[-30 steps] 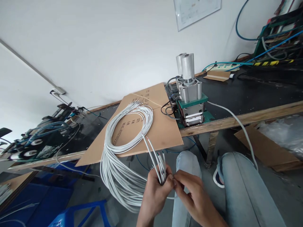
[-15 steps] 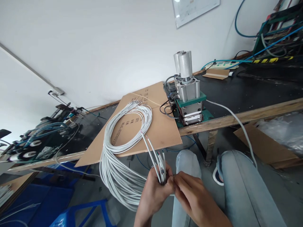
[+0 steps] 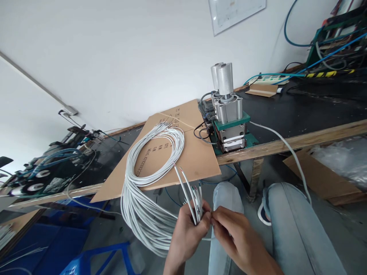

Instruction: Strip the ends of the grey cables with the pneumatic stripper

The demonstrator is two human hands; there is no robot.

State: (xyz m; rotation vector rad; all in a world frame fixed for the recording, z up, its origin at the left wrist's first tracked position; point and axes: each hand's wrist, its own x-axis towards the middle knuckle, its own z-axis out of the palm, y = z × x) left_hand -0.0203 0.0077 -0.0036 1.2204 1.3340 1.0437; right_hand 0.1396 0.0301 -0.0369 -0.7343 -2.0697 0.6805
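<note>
A bunch of white cable ends (image 3: 194,196) stands up out of my left hand (image 3: 190,233), whose fingers are closed around it. Two ends reach higher than the others, and small coloured wire tips show on several. My right hand (image 3: 235,233) is pinched against the left thumb and fingertips; what lies between its fingers is too small and covered to make out. Left of my hands, a large coil of white cable (image 3: 143,221) hangs over the table edge, its upper loop resting on a flat cardboard sheet (image 3: 197,152).
A bench machine with metal cylinders (image 3: 229,110) stands at the table's front edge, right of the cardboard. A grey hose (image 3: 289,149) hangs from it past my knee. Other machinery (image 3: 43,168) is at the left. A blue stool (image 3: 100,256) stands below.
The cable ends in my left hand have tipped slightly to the right. My right hand has shifted a little but stays pinched beside the left.
</note>
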